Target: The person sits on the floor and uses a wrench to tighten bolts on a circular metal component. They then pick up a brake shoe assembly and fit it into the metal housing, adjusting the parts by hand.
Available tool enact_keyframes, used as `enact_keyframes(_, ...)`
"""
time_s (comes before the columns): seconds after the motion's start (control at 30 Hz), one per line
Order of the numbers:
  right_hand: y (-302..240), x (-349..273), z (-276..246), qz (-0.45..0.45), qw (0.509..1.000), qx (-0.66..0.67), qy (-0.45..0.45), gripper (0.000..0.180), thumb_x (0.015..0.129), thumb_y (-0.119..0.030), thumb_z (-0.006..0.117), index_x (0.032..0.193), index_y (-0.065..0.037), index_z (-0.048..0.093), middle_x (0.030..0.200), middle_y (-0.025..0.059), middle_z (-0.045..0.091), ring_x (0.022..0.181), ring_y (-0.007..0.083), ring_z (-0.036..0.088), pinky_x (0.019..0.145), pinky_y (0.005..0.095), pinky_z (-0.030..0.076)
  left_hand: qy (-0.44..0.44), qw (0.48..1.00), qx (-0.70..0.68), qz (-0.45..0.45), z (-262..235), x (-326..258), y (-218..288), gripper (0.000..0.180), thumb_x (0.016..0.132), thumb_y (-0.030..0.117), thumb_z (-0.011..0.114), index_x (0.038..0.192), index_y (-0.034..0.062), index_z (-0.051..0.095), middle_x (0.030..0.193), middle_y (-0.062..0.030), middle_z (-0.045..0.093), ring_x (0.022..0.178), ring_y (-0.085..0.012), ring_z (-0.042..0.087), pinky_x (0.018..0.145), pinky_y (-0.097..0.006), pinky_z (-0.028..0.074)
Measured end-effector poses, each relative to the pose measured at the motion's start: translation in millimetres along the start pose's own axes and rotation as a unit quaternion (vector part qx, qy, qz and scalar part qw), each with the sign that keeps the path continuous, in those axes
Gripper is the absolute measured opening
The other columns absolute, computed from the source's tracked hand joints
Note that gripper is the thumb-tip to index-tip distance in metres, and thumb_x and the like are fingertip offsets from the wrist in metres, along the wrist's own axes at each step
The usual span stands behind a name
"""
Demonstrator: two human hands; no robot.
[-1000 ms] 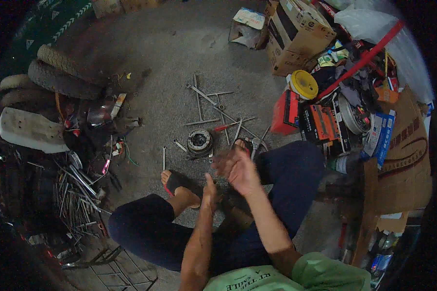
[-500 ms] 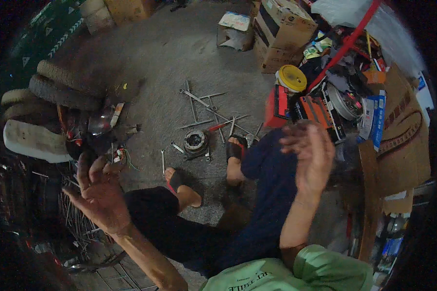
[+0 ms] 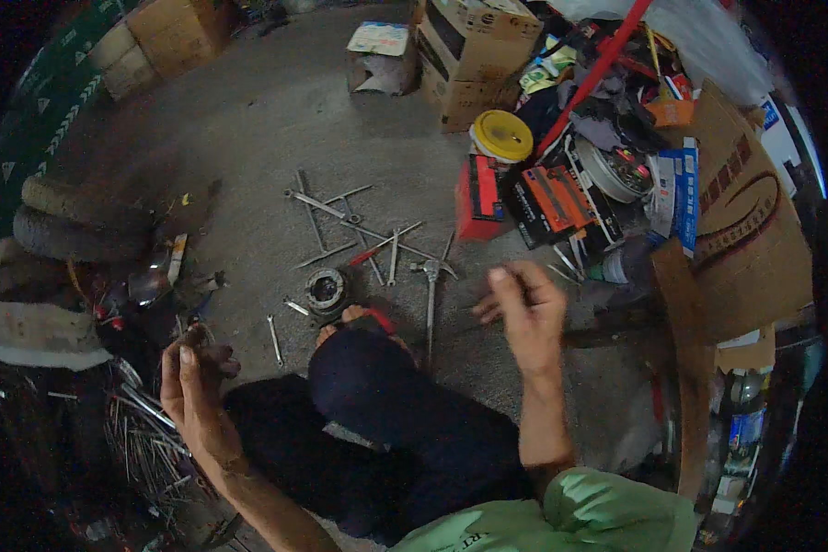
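My left hand (image 3: pixel 198 382) hangs in the air on the left, fingers loosely bent and apart, with nothing seen in it. Raised on the right, my right hand (image 3: pixel 527 317) has its fingers half curled and spread, also without anything visible in it. On the floor beyond my knees sits a round, dark, greasy metal part (image 3: pixel 326 291) with a hole in its middle. A hammer (image 3: pixel 431 308) lies between it and my right hand. Past them several wrenches (image 3: pixel 327 207) lie crossed, among them a red-handled tool (image 3: pixel 374 249). One small wrench (image 3: pixel 276 340) lies nearer my left hand.
Old tyres (image 3: pixel 83 225) and a whitish plastic container (image 3: pixel 41 336) stand left, above a heap of metal rods (image 3: pixel 152 442). To the right are a red box (image 3: pixel 477 198), a yellow-lidded tub (image 3: pixel 501 136) and leaning cardboard (image 3: pixel 754 202). Cartons (image 3: pixel 474 55) stand at the back.
The view has shifted, so the floor things sit further left. My right hand has lowered and its fingers have curled more. My legs have moved together, and the hammer now shows clearly.
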State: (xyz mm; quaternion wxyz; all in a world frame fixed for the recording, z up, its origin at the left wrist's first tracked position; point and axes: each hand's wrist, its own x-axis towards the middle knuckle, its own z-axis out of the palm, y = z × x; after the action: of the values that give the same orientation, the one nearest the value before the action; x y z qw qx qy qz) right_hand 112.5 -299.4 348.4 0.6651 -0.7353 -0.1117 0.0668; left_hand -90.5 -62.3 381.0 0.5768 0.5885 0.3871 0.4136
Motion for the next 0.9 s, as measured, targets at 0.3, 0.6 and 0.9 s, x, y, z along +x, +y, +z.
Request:
enact_keyframes(0.3, 32, 8, 2, -0.006, 0.99, -0.117, -0.078, 0.02, 0.093, -0.019, 0.064, 0.093, 0.001, 0.065, 0.072, 0.0046, 0.063, 0.062, 0.0116, 0.065, 0.051, 0.0247, 0.049, -0.026, 0.989, 0.141, -0.027, -5, 0, 7, 0.043, 0.095, 0.039, 0.057, 0.111, -0.0007, 0.063, 0.084, -0.0072, 0.066, 0.078, -0.0143, 0.06, 0.071, -0.028, 0.046)
enact_keyframes(0.6, 40, -2, -3, -0.053, 0.977, -0.191, -0.086, 0.019, 0.092, -0.016, 0.064, 0.089, 0.003, 0.064, 0.07, 0.0042, 0.062, 0.061, 0.0092, 0.061, 0.054, 0.0267, 0.051, -0.045, 0.995, 0.087, -0.02, -22, -3, -1, 0.038, 0.096, 0.034, 0.059, 0.112, 0.0002, 0.064, 0.093, -0.0061, 0.065, 0.081, -0.0137, 0.062, 0.073, -0.027, 0.047)
enact_keyframes(0.9, 32, -16, -7, -0.064, 0.954, -0.269, -0.114, 0.021, 0.09, -0.02, 0.065, 0.094, 0.0, 0.067, 0.078, 0.0136, 0.067, 0.071, 0.0204, 0.066, 0.063, 0.0327, 0.051, -0.033, 0.997, -0.073, -0.016, -39, 5, -14, 0.027, 0.096, 0.024, 0.061, 0.104, -0.0013, 0.062, 0.08, -0.0074, 0.067, 0.074, -0.0126, 0.061, 0.069, -0.027, 0.048)
